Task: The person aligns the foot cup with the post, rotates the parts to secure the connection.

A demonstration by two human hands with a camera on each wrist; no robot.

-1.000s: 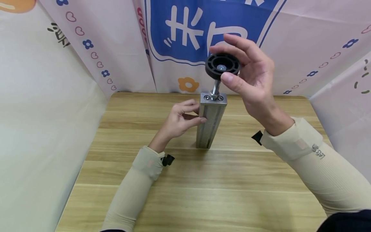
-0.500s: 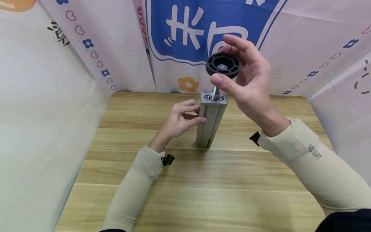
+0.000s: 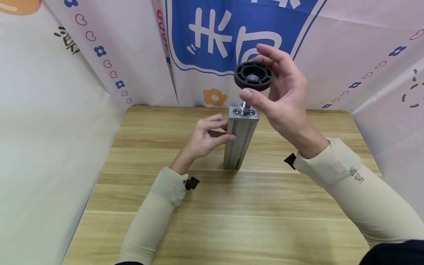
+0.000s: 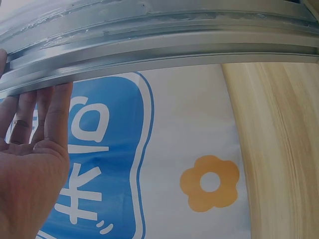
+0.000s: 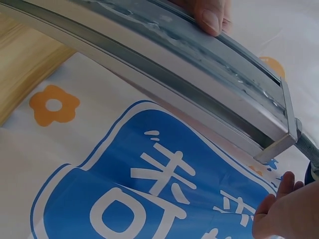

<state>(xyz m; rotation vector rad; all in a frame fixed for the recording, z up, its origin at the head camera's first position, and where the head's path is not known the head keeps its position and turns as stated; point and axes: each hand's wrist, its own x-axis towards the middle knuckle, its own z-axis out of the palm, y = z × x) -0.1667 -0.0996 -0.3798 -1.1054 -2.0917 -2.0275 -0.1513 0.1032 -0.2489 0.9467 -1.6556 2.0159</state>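
An aluminium profile [image 3: 239,141] stands upright on the table, with a screwed end plate [image 3: 244,113] on top. From the plate's middle rises a threaded stud [image 3: 245,107] bearing a black round levelling foot [image 3: 253,83]. My left hand [image 3: 206,137] holds the profile's left side near the top, thumb on the near face. In the left wrist view the left hand's fingers [image 4: 56,112] disappear behind the profile. My right hand [image 3: 287,92] grips the foot's rim, thumb in front and fingers at the right and back. The right wrist view catches only part of that hand [image 5: 284,211].
The wooden table [image 3: 212,221] extends toward me and to both sides. A printed cloth [image 3: 142,73] with a blue sign hangs close behind the profile. Pale cloth walls [image 3: 43,147] close off the left and right sides.
My right thumb has slid left along the front of the foot's rim, and the right hand has shifted slightly left. The left hand and the profile stay in place.
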